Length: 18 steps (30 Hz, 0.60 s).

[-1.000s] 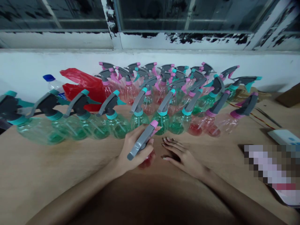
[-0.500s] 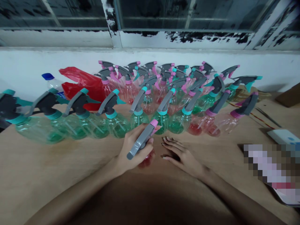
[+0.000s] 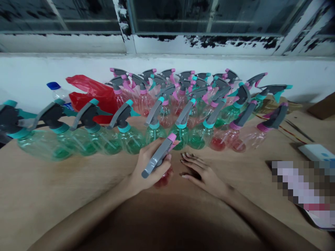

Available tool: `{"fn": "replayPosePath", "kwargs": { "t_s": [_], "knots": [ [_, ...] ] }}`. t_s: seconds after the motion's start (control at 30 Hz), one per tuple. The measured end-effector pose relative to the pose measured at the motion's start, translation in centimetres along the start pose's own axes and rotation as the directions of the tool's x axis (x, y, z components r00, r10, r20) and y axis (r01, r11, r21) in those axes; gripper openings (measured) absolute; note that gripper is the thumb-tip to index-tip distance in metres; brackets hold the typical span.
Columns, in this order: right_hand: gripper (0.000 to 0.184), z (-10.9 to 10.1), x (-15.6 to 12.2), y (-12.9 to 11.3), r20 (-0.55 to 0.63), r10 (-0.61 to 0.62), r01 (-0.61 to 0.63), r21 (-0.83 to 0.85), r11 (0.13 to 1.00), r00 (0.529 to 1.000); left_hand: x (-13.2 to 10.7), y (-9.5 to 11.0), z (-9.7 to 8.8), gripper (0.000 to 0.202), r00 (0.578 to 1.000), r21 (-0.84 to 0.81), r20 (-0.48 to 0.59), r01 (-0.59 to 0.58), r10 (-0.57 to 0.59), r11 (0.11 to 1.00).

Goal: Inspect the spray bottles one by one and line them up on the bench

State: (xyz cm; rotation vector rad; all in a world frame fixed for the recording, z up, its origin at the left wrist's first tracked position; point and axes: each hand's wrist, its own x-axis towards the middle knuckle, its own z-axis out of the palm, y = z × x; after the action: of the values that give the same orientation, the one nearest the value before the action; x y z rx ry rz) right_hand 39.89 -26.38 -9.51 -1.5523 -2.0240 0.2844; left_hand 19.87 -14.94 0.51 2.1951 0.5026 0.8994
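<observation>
My left hand [image 3: 148,166] is wrapped round a pink spray bottle [image 3: 164,178] with a grey trigger head and pink nozzle [image 3: 159,155], standing on the wooden table [image 3: 65,188]. My right hand [image 3: 204,172] lies flat on the table just to the right of that bottle, fingers stretched out, holding nothing. Directly beyond both hands runs a row of green spray bottles [image 3: 125,136] with teal collars, continuing to the right with pink ones [image 3: 240,134].
Several more pink and green spray bottles [image 3: 183,90] crowd the back against the white wall. A red plastic bag [image 3: 91,96] and a blue-capped bottle [image 3: 59,92] sit at the back left. A white device [image 3: 315,152] and a cardboard box [image 3: 323,106] are at the right.
</observation>
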Motion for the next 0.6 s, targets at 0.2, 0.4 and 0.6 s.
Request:
{"fn": "replayPosePath", "kwargs": {
  "t_s": [0.2, 0.4, 0.6],
  "knots": [
    [0.047, -0.01, 0.01, -0.08, -0.013, 0.002, -0.002, 0.0, 1.0, 1.0, -0.03, 0.07, 0.0, 0.036, 1.0, -0.009, 0.001, 0.002, -0.002, 1.0],
    [0.048, 0.08, -0.01, 0.03, -0.008, 0.004, -0.004, 0.006, 1.0, 1.0, 0.24, 0.75, -0.21, 0.028, 1.0, 0.023, -0.015, 0.007, -0.007, 1.0],
    [0.047, 0.15, -0.04, 0.06, -0.01, 0.003, -0.003, 0.009, 1.0, 1.0, 0.61, 0.85, -0.64, 0.016, 0.999, 0.046, -0.038, -0.027, 0.029, 0.999]
  ]
}}
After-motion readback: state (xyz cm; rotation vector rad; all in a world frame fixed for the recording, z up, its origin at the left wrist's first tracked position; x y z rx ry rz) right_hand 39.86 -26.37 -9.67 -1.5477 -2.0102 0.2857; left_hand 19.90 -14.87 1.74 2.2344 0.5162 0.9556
